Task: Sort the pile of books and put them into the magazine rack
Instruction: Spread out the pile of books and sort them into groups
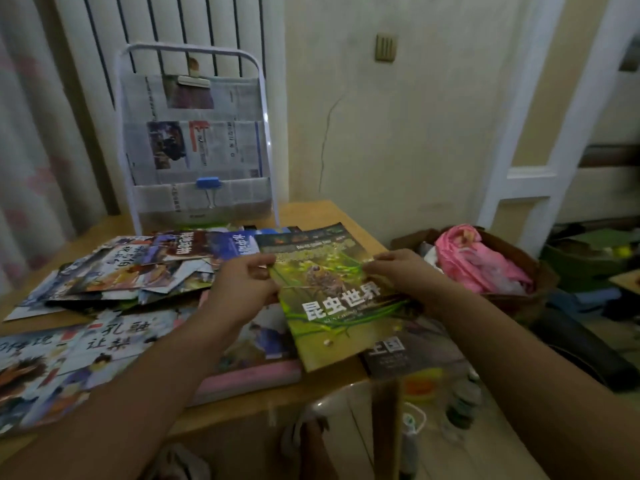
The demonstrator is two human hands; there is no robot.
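A green insect book [325, 306] with white Chinese title lies tilted over the table's right side. My left hand [242, 289] pinches its left edge and my right hand [405, 271] grips its right edge. Several other picture books [114, 271] lie spread in a loose pile across the wooden table [322, 213]. A white-framed magazine rack [195, 140] stands at the table's back, lined with newspaper and holding a blue binder clip [209, 184].
A pink-edged book [249, 379] and a dark book [412, 355] lie under the green one. A brown basket [519, 271] with pink cloth sits to the right, off the table. A radiator and curtain stand behind the rack. A chair back [346, 407] is below.
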